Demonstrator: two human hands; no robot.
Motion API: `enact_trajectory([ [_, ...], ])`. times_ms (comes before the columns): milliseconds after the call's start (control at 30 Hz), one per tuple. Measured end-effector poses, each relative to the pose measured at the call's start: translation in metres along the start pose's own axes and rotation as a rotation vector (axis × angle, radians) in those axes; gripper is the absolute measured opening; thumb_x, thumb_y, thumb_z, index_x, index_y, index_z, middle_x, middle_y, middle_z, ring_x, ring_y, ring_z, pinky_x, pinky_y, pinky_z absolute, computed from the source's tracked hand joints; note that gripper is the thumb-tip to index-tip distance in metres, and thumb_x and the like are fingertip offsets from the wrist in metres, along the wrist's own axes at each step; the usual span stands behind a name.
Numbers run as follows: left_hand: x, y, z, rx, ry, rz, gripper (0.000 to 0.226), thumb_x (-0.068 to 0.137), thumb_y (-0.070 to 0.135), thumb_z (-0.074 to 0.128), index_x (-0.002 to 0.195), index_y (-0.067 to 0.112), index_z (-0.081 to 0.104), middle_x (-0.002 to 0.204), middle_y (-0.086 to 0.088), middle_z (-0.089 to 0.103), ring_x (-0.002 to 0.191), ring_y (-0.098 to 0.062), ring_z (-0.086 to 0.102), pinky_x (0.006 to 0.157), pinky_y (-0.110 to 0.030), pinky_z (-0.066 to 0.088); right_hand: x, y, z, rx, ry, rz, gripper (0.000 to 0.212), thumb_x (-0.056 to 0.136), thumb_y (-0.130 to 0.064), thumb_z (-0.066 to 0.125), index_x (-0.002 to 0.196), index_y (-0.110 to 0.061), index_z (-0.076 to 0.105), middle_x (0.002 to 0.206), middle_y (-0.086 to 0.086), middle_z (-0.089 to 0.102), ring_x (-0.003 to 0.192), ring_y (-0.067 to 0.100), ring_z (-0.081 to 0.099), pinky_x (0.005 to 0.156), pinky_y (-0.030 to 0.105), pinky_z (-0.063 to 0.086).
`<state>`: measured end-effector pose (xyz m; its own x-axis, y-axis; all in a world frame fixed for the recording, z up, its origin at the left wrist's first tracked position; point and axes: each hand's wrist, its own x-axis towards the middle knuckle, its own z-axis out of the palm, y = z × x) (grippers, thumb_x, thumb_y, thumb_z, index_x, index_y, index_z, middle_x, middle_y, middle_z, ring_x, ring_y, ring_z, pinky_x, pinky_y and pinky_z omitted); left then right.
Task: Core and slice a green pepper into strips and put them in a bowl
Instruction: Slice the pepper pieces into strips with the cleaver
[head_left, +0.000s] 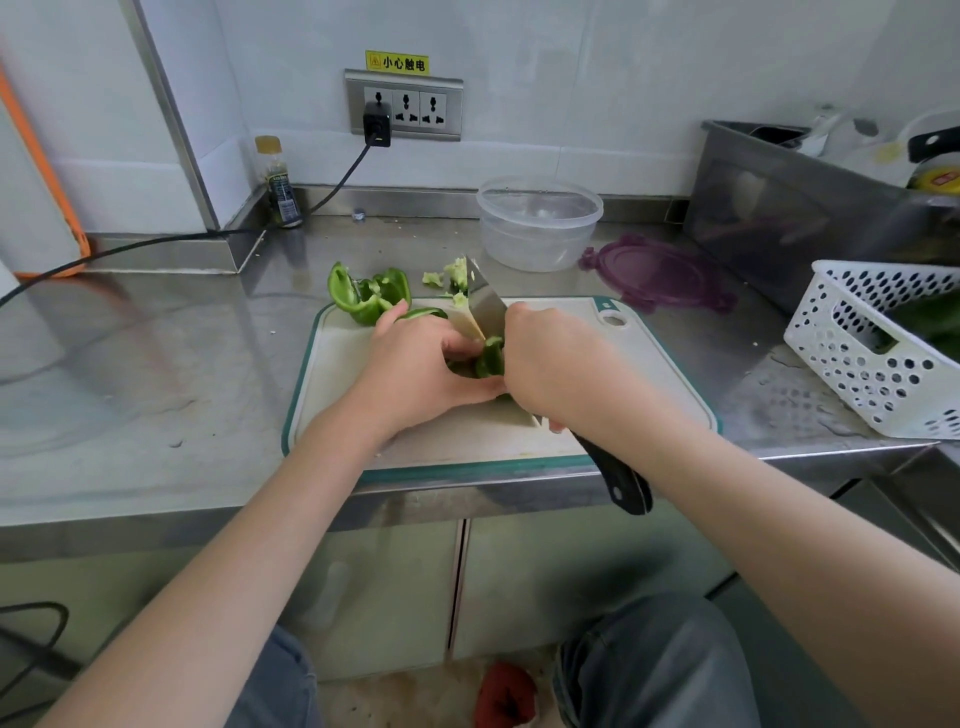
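On the white cutting board (649, 374) my left hand (415, 374) curls round a small heap of cut green pepper strips (491, 358) and holds them against the flat of a cleaver (488, 306). My right hand (550, 364) grips the cleaver near the blade, and its black handle sticks out under my wrist past the counter edge. Larger uncut pepper pieces (363, 293) lie at the board's far left corner. The pale core and seeds (454, 273) sit just beyond the board. The clear plastic bowl (540, 223) stands empty behind it.
A purple lid (660, 275) lies right of the bowl. At the right a white perforated basket (878, 358) holds greens, with a steel container (779, 208) behind it. In the back left corner is a small bottle (280, 192), and a black cable (156, 241) crosses there.
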<state>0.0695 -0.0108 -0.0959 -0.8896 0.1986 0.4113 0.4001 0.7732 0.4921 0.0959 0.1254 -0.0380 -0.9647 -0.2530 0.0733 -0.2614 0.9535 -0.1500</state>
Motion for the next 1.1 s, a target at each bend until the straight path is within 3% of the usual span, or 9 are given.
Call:
enact_trajectory([
  [67,0.000,0.000,0.000,0.000,0.016,-0.003,0.061,0.055,0.074,0.059,0.093,0.029,0.075,0.092,0.014,0.070,0.101,-0.002,0.057,0.111,-0.030,0.003,0.001,0.005,-0.004,-0.016,-0.031,0.006,0.005,0.097,-0.014,0.037,0.095,-0.012,0.041,0.066,0.000,0.035,0.072,0.028,0.054,0.050,0.031,0.038],
  [167,-0.002,0.002,-0.001,0.004,0.020,0.007,0.047,0.066,0.061,0.070,0.104,0.034,0.070,0.097,0.018,0.066,0.107,-0.002,0.053,0.114,-0.033,-0.001,-0.001,0.026,-0.017,-0.088,-0.057,0.103,0.011,0.097,-0.017,0.041,0.103,-0.010,0.047,0.071,-0.001,0.042,0.050,0.020,0.055,0.043,0.029,0.040],
  [267,-0.004,0.005,-0.002,0.030,-0.006,0.012,0.055,0.068,0.063,0.067,0.117,0.038,0.063,0.100,0.023,0.063,0.112,0.000,0.049,0.116,-0.038,-0.003,-0.007,0.047,-0.034,0.031,-0.063,0.187,0.013,0.099,-0.023,0.040,0.095,-0.011,0.042,0.071,0.004,0.050,0.033,0.016,0.055,0.037,0.027,0.042],
  [333,-0.005,0.006,-0.002,0.066,-0.031,0.019,0.064,0.068,0.065,0.065,0.125,0.040,0.055,0.096,0.026,0.062,0.113,0.001,0.046,0.116,-0.039,-0.003,-0.011,0.056,-0.042,0.143,-0.088,0.193,0.017,0.098,-0.021,0.043,0.087,-0.008,0.040,0.055,0.006,0.052,0.026,0.013,0.048,0.032,0.022,0.039],
  [433,-0.005,0.005,-0.001,0.106,-0.027,0.056,0.050,0.068,0.064,0.065,0.115,0.045,0.061,0.090,0.028,0.061,0.109,0.002,0.047,0.115,-0.039,-0.005,-0.017,0.055,-0.040,0.224,-0.062,0.155,0.012,0.096,-0.021,0.049,0.091,-0.009,0.047,0.054,0.003,0.051,0.028,0.009,0.047,0.028,0.017,0.036],
  [600,-0.006,0.005,-0.001,0.120,-0.030,0.065,0.039,0.069,0.061,0.065,0.104,0.045,0.065,0.091,0.027,0.058,0.108,0.002,0.046,0.115,-0.039,-0.004,-0.020,0.044,-0.029,0.366,-0.008,0.163,0.030,0.097,-0.026,0.044,0.069,-0.022,0.036,0.054,0.006,0.051,0.023,0.005,0.044,0.028,0.014,0.034],
  [833,-0.007,0.008,0.008,0.144,0.101,0.251,0.025,0.069,0.052,0.072,0.085,0.032,0.075,0.081,0.014,0.070,0.093,-0.008,0.061,0.113,-0.043,0.006,-0.017,0.040,-0.020,0.372,-0.024,0.234,0.018,0.100,-0.026,0.036,0.101,-0.008,0.039,0.055,0.011,0.051,0.018,0.010,0.040,0.034,0.020,0.036],
  [1000,-0.003,0.005,0.012,0.043,0.025,0.333,0.019,0.071,0.024,0.079,0.088,0.018,0.074,0.099,0.003,0.071,0.093,-0.021,0.065,0.092,-0.037,0.047,-0.015,0.042,-0.019,0.364,0.017,0.242,0.018,0.100,-0.028,0.037,0.094,-0.011,0.035,0.062,0.011,0.049,0.017,0.010,0.041,0.035,0.023,0.039],
  [1100,-0.004,0.007,0.012,0.011,-0.028,0.290,0.021,0.080,0.024,0.070,0.099,0.020,0.065,0.100,0.005,0.067,0.092,-0.018,0.062,0.076,-0.037,0.053,-0.015,0.043,-0.019,0.343,0.017,0.239,0.026,0.100,-0.028,0.037,0.077,-0.017,0.033,0.058,0.009,0.048,0.017,0.011,0.041,0.033,0.022,0.038],
])
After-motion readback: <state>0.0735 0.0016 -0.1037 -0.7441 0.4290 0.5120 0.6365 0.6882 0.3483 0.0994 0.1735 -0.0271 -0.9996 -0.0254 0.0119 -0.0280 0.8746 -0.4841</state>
